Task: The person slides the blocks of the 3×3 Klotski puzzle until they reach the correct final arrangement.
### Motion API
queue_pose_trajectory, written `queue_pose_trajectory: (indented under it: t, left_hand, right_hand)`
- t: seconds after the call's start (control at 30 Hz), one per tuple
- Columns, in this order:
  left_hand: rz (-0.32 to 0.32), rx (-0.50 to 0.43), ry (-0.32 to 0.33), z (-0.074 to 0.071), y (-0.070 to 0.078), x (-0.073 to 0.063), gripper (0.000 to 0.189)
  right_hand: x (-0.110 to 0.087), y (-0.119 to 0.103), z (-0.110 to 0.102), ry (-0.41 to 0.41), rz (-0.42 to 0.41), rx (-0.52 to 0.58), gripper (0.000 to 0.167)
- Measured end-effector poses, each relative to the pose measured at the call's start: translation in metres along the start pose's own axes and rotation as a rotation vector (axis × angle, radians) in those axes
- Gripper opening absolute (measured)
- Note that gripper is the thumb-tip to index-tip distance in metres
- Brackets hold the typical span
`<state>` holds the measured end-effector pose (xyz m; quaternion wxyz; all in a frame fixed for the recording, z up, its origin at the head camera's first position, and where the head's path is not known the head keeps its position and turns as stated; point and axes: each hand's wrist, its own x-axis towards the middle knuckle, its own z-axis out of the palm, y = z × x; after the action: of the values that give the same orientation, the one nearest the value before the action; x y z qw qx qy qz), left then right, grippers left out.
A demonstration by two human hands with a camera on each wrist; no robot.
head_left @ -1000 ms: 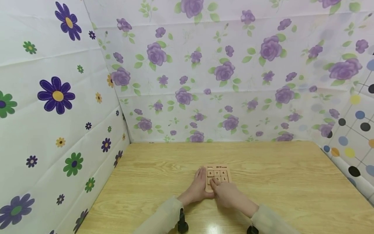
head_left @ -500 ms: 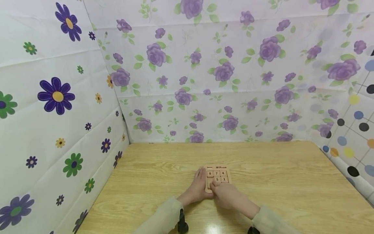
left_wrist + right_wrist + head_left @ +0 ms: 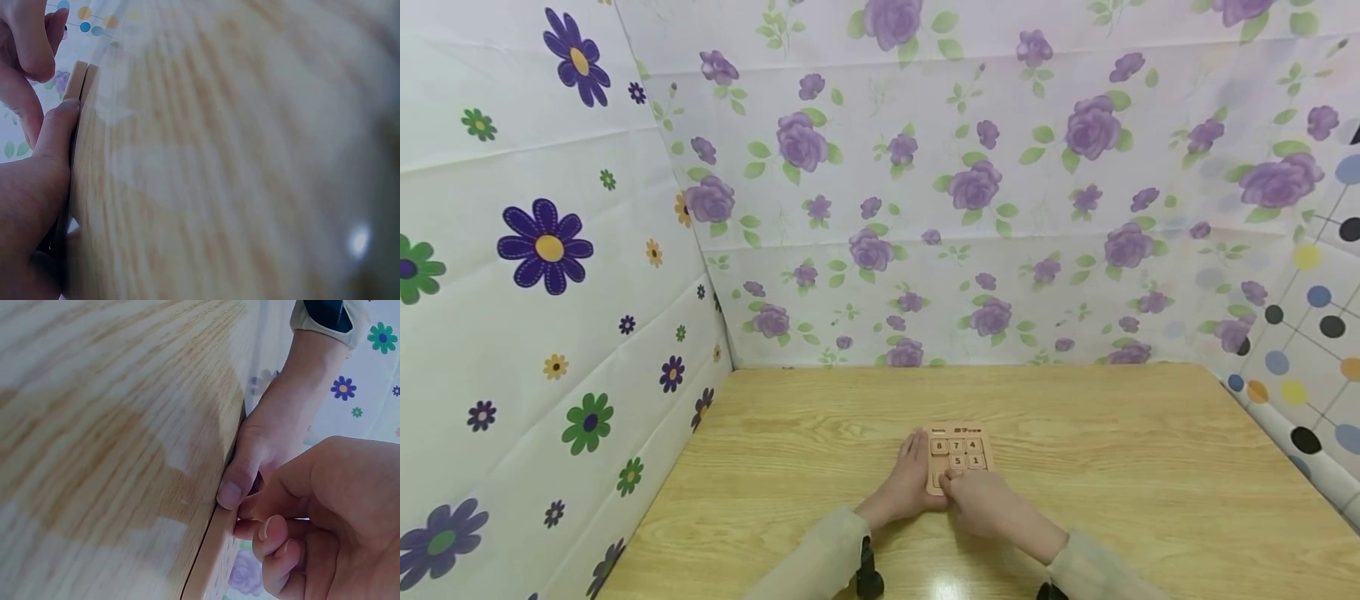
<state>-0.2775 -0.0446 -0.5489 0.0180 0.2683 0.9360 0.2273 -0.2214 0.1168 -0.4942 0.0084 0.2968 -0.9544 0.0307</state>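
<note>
The puzzle board (image 3: pixel 950 432) lies at the near middle of the wooden surface (image 3: pixel 1112 442). Your left hand (image 3: pixel 908 482) grasps it, fingers along the left edge and thumb on the near edge. Your right hand (image 3: pixel 983 502) bends its fingers over the near part; whether this grip pinches something, I cannot tell. Tiles 8, 7, 4 (image 3: pixel 957 446) make the far row.

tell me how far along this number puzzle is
Judging by counting order, little looks done: tile 5 sits in the centre, but the top row reads 8, 7, 4. In hand: the left hand holds the number sliding puzzle while the right hand works at its lower left. Probably left: reordering most visible tiles; the right hand hides some cells.
</note>
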Motion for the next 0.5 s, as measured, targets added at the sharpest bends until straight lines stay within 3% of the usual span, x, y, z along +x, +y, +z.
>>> queue_pose_trajectory:
  t: [0.3,0.5]
  left_hand:
    - [0.012,-0.001,0.008,0.0005,-0.0006,-0.0004,0.121]
    - [-0.006,-0.008,-0.007,0.0005,-0.0003,0.0005,0.122]
  right_hand:
    - [0.0004,0.0044,-0.0007,0.047,-0.050,0.041,0.032]
    - [-0.0003,0.0089,-0.0025,0.029,-0.052,0.069,0.030]
